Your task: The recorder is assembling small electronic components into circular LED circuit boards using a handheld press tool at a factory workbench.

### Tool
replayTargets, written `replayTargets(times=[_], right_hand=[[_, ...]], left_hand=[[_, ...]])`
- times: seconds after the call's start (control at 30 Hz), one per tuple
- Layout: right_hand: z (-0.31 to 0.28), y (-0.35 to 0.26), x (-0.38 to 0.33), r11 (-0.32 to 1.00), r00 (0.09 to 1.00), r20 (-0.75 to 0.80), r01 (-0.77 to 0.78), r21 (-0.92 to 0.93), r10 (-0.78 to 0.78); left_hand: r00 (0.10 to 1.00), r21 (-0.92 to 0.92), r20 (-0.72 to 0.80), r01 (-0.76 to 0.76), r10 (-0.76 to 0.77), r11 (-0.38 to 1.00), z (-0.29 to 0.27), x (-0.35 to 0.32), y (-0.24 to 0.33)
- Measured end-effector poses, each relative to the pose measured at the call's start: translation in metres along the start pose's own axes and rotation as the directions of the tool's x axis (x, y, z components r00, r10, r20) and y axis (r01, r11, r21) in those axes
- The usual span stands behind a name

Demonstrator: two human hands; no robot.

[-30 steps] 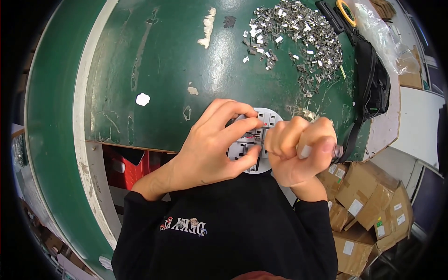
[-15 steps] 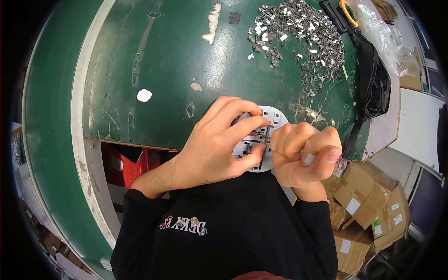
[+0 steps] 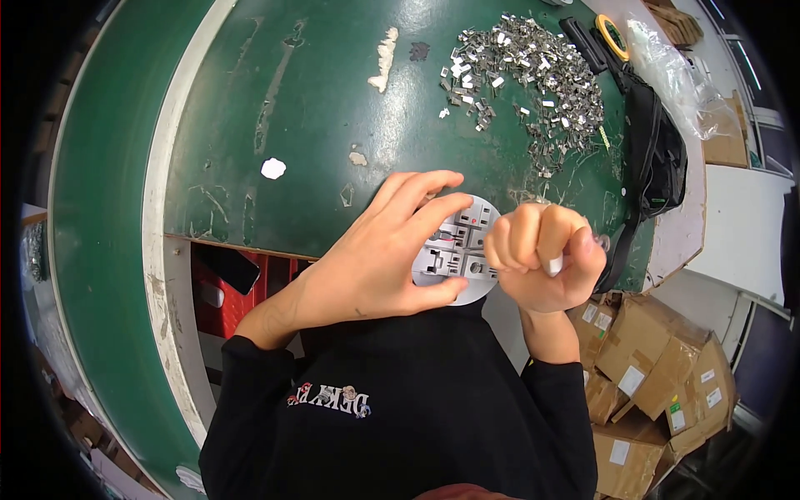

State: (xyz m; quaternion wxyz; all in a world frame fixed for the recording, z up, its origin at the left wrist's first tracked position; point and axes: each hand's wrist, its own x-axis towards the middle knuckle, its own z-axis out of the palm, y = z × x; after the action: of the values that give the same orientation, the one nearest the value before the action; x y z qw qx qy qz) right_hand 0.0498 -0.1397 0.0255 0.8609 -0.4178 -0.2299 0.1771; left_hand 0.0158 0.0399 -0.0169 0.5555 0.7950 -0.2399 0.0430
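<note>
- Left hand (image 3: 387, 242): fingers spread wider than before, over left of disc (image 3: 475, 292)
- Right hand (image 3: 546, 254): right of disc, apparently clenched on clear piece (image 3: 602, 242)
- Disc: round, pale, slotted

A green tabletop (image 3: 317, 125) is marked by scratches and scuffs, and a heap of small metallic pieces (image 3: 542, 75) is spread on it. Left of the heap, a dark patch (image 3: 419, 52), a cream strip (image 3: 383, 60) and, farther off, a white patch (image 3: 273, 168) are seen; right of it, a black bag (image 3: 658, 142) is laid.
</note>
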Motion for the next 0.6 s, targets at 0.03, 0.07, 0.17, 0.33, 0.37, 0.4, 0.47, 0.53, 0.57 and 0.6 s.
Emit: replayTargets(times=[0.03, 0.07, 0.17, 0.33, 0.37, 0.4, 0.47, 0.53, 0.57, 0.6], right_hand=[[0.001, 0.0, -0.001, 1.0, 1.0, 0.0, 0.004, 0.003, -0.004], [0.002, 0.001, -0.001, 1.0, 1.0, 0.011, 0.015, -0.026, -0.014], [0.005, 0.005, -0.001, 0.993, 0.998, 0.047, 0.047, -0.112, -0.042], [0.008, 0.007, 0.0, 0.983, 0.999, -0.001, 0.049, -0.178, -0.05], [0.008, 0.007, 0.0, 0.983, 0.999, -0.003, 0.048, -0.178, -0.049], [0.008, 0.008, -0.001, 0.968, 0.998, 0.013, 0.065, -0.242, -0.063], [0.008, 0.011, -0.002, 0.925, 0.995, 0.047, 0.099, -0.367, -0.088], [0.009, 0.015, -0.003, 0.897, 0.993, 0.066, 0.118, -0.427, -0.099], [0.009, 0.017, -0.003, 0.871, 0.984, 0.119, 0.171, -0.461, -0.13], [0.009, 0.019, -0.003, 0.841, 0.972, 0.173, 0.225, -0.492, -0.158]], left_hand=[[1.0, 0.003, 0.003, 0.0, 0.0, 1.0, -0.001, 0.001, 0.001], [0.999, 0.051, 0.037, -0.023, 0.021, 0.998, -0.001, 0.001, 0.001], [0.987, 0.183, 0.141, -0.097, 0.072, 0.978, -0.002, 0.002, 0.002], [0.983, 0.215, 0.177, -0.081, 0.043, 0.973, -0.001, 0.0, 0.001], [0.983, 0.214, 0.178, -0.08, 0.042, 0.974, -0.001, 0.0, 0.001], [0.982, 0.231, 0.182, -0.095, 0.053, 0.968, -0.001, 0.0, 0.001], [0.979, 0.264, 0.192, -0.123, 0.073, 0.957, 0.0, 0.0, 0.001], [0.977, 0.282, 0.197, -0.139, 0.084, 0.95, 0.001, 0.0, 0.001], [0.977, 0.276, 0.196, -0.135, 0.082, 0.952, 0.001, 0.001, 0.001], [0.977, 0.271, 0.196, -0.132, 0.08, 0.953, 0.001, 0.001, 0.0]])
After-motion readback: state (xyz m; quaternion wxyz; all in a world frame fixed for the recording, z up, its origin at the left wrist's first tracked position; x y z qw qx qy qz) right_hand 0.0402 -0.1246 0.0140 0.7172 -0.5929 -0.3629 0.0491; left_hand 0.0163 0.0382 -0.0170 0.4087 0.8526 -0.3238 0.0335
